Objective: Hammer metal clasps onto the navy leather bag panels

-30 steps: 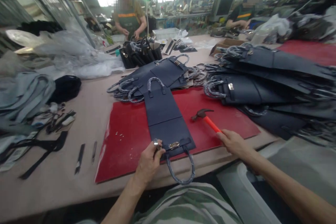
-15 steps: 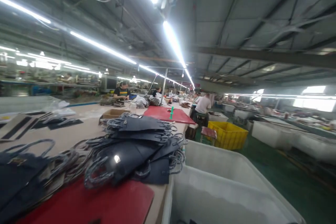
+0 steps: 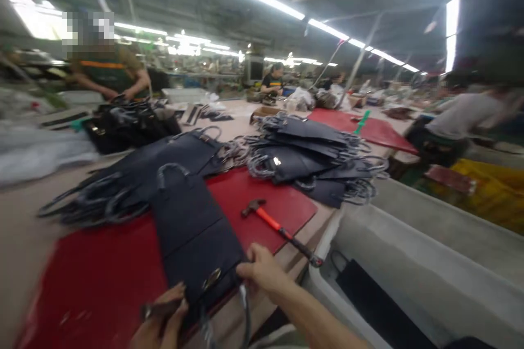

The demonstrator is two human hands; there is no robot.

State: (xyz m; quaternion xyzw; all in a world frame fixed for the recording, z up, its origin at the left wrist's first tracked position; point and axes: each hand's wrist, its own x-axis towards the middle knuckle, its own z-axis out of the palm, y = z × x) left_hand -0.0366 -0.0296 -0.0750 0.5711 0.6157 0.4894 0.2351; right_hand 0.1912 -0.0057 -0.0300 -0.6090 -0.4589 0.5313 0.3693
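A flat dark navy bag panel (image 3: 192, 223) with a gold clasp lies on the red mat (image 3: 94, 267) in front of me. My left hand (image 3: 161, 319) pinches its near left corner, fingers closed on the edge. My right hand (image 3: 262, 271) grips the near right corner of the same panel. A hammer (image 3: 278, 227) with an orange handle lies loose on the mat just beyond my right hand. The picture is smeared by motion.
Piles of dark bag panels with wrapped handles (image 3: 315, 161) cover the table behind and to the right. A white bin (image 3: 413, 262) stands at the table's right edge, a yellow crate (image 3: 487, 191) beyond it. A person (image 3: 106, 73) works at the far left; others sit farther back.
My head swung up toward the hall and came back down. My right hand has let go of the hammer, which now lies on the mat, and taken the panel's right corner.
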